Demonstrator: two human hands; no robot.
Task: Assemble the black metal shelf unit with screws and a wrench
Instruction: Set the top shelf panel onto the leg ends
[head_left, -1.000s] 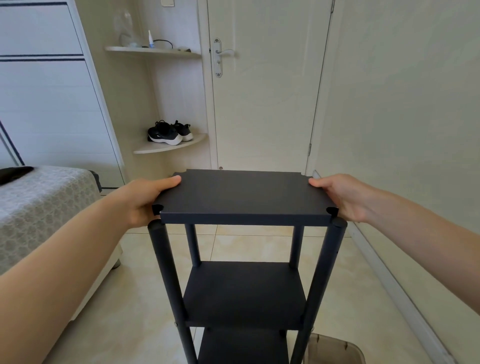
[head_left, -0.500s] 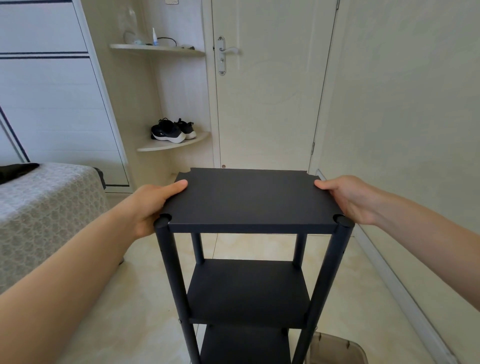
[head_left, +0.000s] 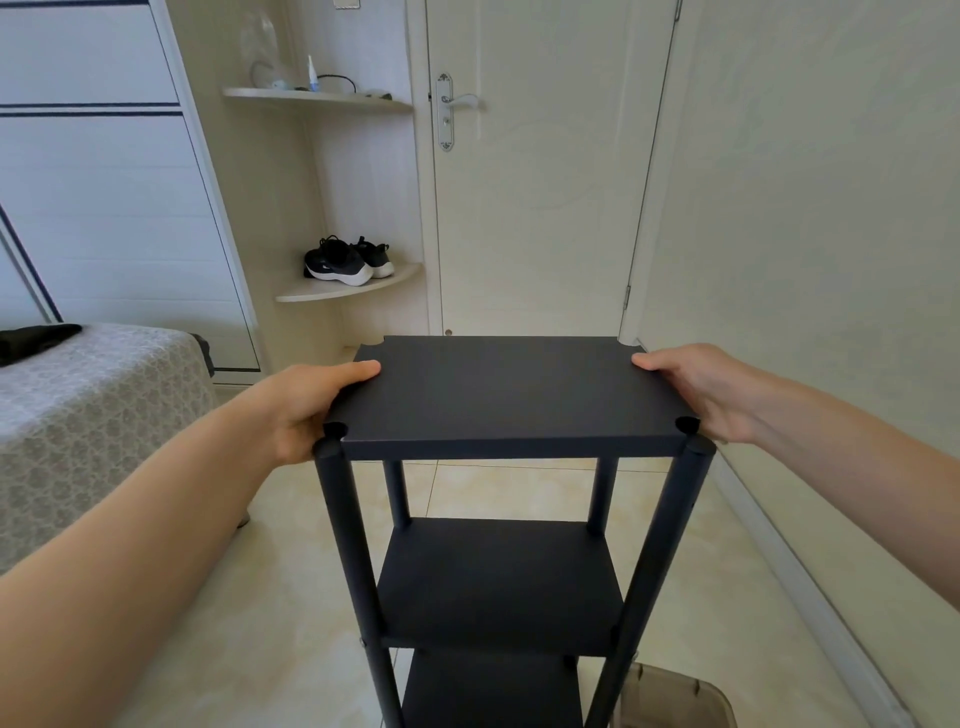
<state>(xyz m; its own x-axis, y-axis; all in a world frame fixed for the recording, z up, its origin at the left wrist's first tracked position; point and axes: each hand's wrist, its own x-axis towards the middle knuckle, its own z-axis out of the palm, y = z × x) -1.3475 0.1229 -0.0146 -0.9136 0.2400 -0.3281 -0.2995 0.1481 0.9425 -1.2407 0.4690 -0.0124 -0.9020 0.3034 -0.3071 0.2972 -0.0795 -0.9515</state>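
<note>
The black shelf unit is standing on the tiled floor in the middle of the view. Its top panel is lying flat across the posts, between the two grips. The left grip is holding the left edge of the panel. Its thumb is lying on top and its fingers are going underneath, where I cannot see them. The right grip is holding the right edge in the same way. The near corner notches are sitting just beside the tops of the near posts. A bed is standing at the left. A translucent bin is standing at the near right, just beside the unit.
</note>
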